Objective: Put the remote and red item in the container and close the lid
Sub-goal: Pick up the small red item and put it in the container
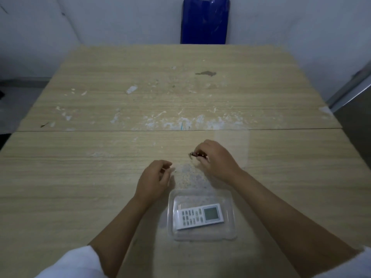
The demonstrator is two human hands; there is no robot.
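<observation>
A white remote (198,216) with a grey screen lies flat inside a clear plastic container (230,233) near the table's front edge. Beyond the container, my right hand (216,161) pinches a small dark red item (197,154) just above the table; only the item's tip shows past my fingers. My left hand (154,179) hovers left of it with loosely curled fingers and nothing visible in it. A faint clear lid (241,141) lies flat on the table to the right of my right hand.
The light wooden table (100,157) has a seam across its middle and scuffed white patches. A blue chair back (204,21) stands behind the far edge against the pale wall. A metal frame (351,87) runs along the right.
</observation>
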